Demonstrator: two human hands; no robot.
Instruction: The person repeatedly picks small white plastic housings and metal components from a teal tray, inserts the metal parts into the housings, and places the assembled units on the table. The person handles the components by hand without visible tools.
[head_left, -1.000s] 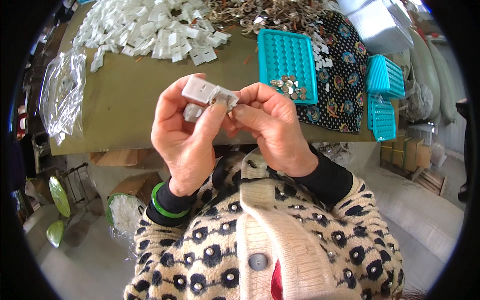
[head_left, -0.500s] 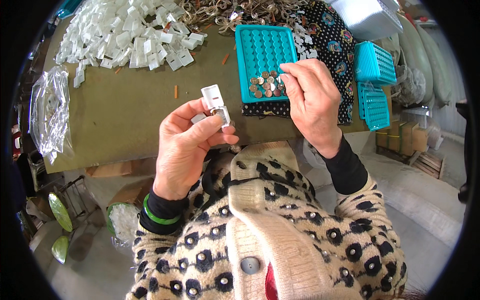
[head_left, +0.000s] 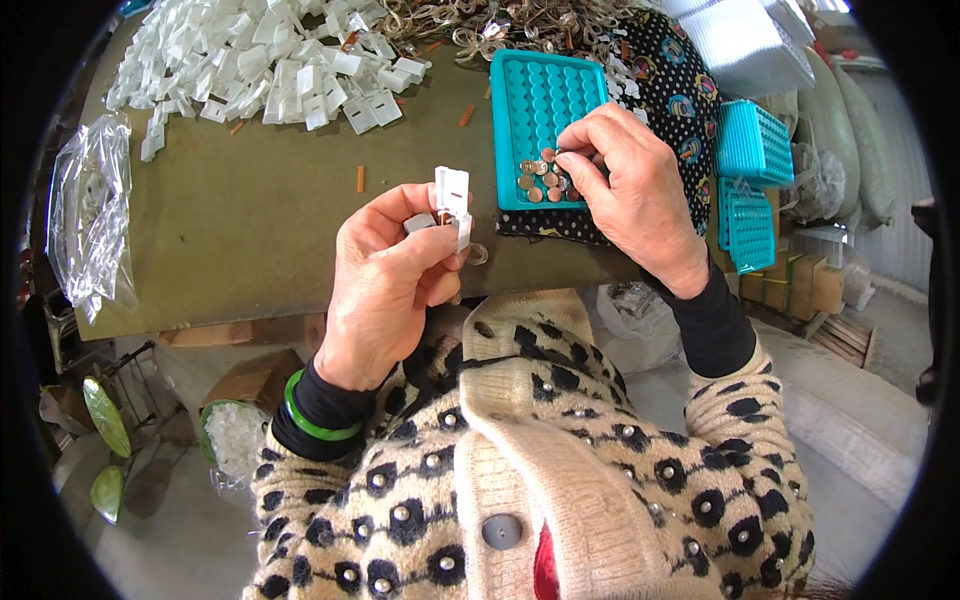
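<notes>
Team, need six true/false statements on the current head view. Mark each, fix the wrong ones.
1. The left hand holds a white plastic case with its lid raised. True.
2. The heap of white plastic pieces lies along the near edge of the table. False: the heap is at the far side, toward the left.
3. The right hand is at the small metal discs in a turquoise tray. True.
4. The stacked turquoise trays are left of that tray. False: they are right of it.
5. The green band is at the right wrist. False: it is at the left wrist.
6. A clear plastic bag lies at the table's left edge. True.
</notes>
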